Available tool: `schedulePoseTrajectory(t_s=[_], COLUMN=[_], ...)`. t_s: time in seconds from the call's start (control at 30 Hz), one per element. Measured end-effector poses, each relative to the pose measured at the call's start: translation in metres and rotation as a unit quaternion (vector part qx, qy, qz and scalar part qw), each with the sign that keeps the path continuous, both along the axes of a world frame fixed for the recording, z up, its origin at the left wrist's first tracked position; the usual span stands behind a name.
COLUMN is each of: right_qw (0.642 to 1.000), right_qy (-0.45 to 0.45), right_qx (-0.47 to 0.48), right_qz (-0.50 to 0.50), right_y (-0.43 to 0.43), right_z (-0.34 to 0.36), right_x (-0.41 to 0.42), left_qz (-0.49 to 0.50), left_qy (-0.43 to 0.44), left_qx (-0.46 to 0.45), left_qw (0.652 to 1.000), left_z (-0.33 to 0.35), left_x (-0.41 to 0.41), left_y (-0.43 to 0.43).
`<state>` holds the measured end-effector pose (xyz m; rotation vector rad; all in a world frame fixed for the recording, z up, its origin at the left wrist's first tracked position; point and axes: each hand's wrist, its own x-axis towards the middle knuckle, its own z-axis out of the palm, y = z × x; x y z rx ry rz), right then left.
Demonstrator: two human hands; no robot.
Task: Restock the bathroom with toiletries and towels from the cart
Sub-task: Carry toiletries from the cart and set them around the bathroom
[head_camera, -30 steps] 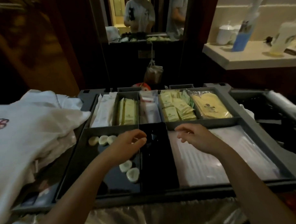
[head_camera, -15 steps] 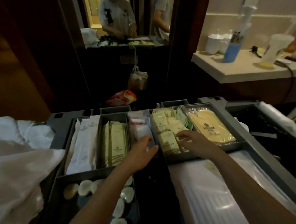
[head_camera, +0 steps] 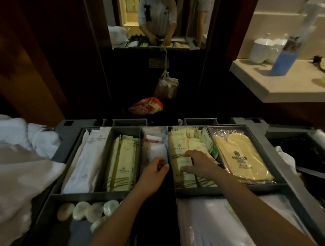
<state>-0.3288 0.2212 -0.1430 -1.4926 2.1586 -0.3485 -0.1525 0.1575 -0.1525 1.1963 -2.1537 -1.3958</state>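
Now | right hand (head_camera: 199,164) fingers newly pinch sachet (head_camera: 185,163) | left hand (head_camera: 153,172) advanced, fingers curled, grip unclear

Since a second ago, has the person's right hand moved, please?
Yes: the right hand went forward across the grey divider, from the near compartment onto the yellow sachets in the far one.

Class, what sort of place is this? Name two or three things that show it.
Probably a hotel room by its bathroom: a housekeeping cart tray of wrapped toiletry packets, bagged slippers with a logo, and white towels piled at its left.
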Motion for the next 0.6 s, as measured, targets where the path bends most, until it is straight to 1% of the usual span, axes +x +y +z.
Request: schedulePoseTrajectory(t_s=[0.1,0.17,0.3,0.4,0.5,0.6], right_qw=[0.999,0.996,0.982,0.963,0.950,0.934], right_qy=[-0.030,-0.068,-0.058,-0.098,-0.128,-0.191], right_qx=[-0.014,-0.063,-0.176,-0.244,-0.279,-0.298], right_qz=[-0.002,-0.006,-0.033,-0.055,-0.049,-0.045], right_y=[0.000,0.001,0.005,0.006,0.003,-0.003], right_z=[-0.001,-0.001,0.001,0.011,0.025,0.038], right_x=[-0.001,-0.003,-0.009,-0.006,0.002,0.014], left_qz=[0.022,0.026,0.025,0.034,0.049,0.037], left_qy=[0.024,0.028,0.029,0.045,0.073,0.107], left_qx=[0.007,0.003,-0.014,-0.022,-0.034,-0.009], left_qw=[0.999,0.999,0.999,0.998,0.996,0.994], left_z=[-0.001,-0.002,-0.004,-0.005,-0.005,0.000], left_x=[0.002,0.003,0.003,0.003,0.004,0.006], left_y=[-0.001,0.000,0.001,0.001,0.003,0.004])
